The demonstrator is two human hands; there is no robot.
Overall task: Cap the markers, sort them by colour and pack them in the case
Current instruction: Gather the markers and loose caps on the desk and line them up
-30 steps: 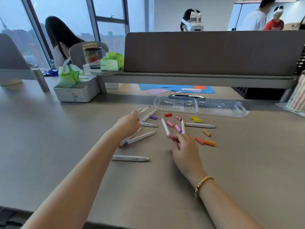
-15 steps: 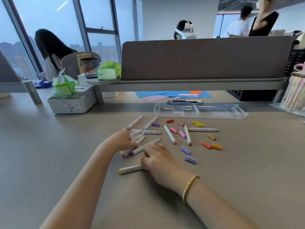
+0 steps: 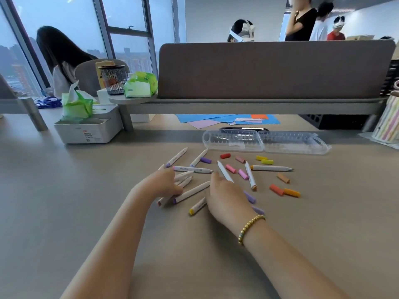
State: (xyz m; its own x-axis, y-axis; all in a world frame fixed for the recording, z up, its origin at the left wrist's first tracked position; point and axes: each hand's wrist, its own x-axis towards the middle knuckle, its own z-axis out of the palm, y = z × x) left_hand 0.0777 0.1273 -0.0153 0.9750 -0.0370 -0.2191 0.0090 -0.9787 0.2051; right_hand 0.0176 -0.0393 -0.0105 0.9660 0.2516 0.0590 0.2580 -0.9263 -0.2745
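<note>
Two hands: both lie low over a scatter of uncapped markers on the beige worktop (image 3: 64, 190).
Left hand (image 3: 160, 184): fingers bent down onto a small bunch of white markers (image 3: 183, 179); they press on the barrels, and whether any is actually gripped cannot be told.
Right hand (image 3: 226, 195): palm down, fingers loosely spread and relaxed, gripping nothing; a gold bead bracelet (image 3: 250, 228) sits at the wrist.
Yellow-tipped marker (image 3: 197, 207): on the worktop, its far end hidden under the right hand.
Purple-tipped marker (image 3: 191, 192): lies slanted between the two hands.
Pink-ended marker (image 3: 192, 169): lies crosswise just beyond the left hand.
Two more purple markers (image 3: 176, 157): slanted, farther back on the left.
Orange-tipped marker (image 3: 250, 175): just right of the right hand.
Long white marker (image 3: 272, 168): lies flat, right of the caps.
Caps: red cap (image 3: 225, 156), purple cap (image 3: 205, 160), two pink caps (image 3: 231, 168), two yellow caps (image 3: 267, 161), brown cap (image 3: 283, 178) and orange caps (image 3: 291, 192) lie loose; two lilac caps (image 3: 250, 197) lie beside the right wrist.
Case (image 3: 263, 141): clear plastic, lying open in two halves behind the caps, with no marker visible inside.
Background: tissue box (image 3: 86, 130), mesh pen cup (image 3: 113, 79), coloured paper sheets (image 3: 216, 120) under a grey shelf (image 3: 237, 106).
</note>
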